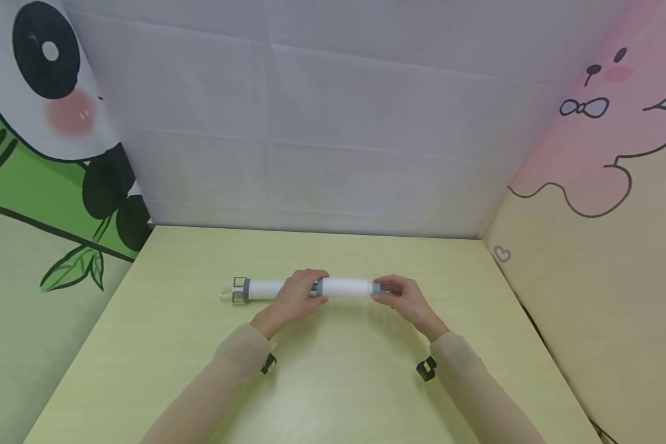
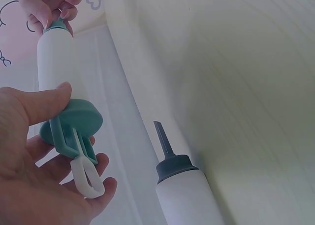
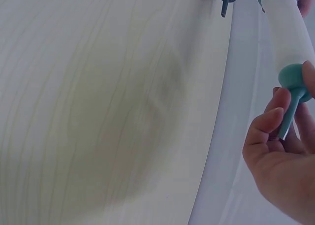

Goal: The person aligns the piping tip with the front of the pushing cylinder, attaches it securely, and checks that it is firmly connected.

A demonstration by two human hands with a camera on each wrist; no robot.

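Note:
A white syringe-like tube [image 1: 346,287] with teal ends is held level between both hands. My left hand [image 1: 296,295] grips its plunger end, thumb over the teal collar [image 2: 86,117] and fingers behind; a white pull loop [image 2: 87,178] hangs there, seen in the left wrist view. At the other end, the fingers of my right hand [image 1: 405,301] pinch around the teal nozzle cap [image 3: 294,80], its thin spout [image 3: 290,115] between them. A second white tube [image 1: 265,290] with dark grey ends lies to the left, partly hidden behind my left hand.
Both tubes are over a pale wood-grain table [image 1: 333,382]. A whitish cloth backdrop [image 1: 333,123] stands behind it. Side panels with a cartoon panda [image 1: 44,117] and a pink figure [image 1: 605,142] flank the table.

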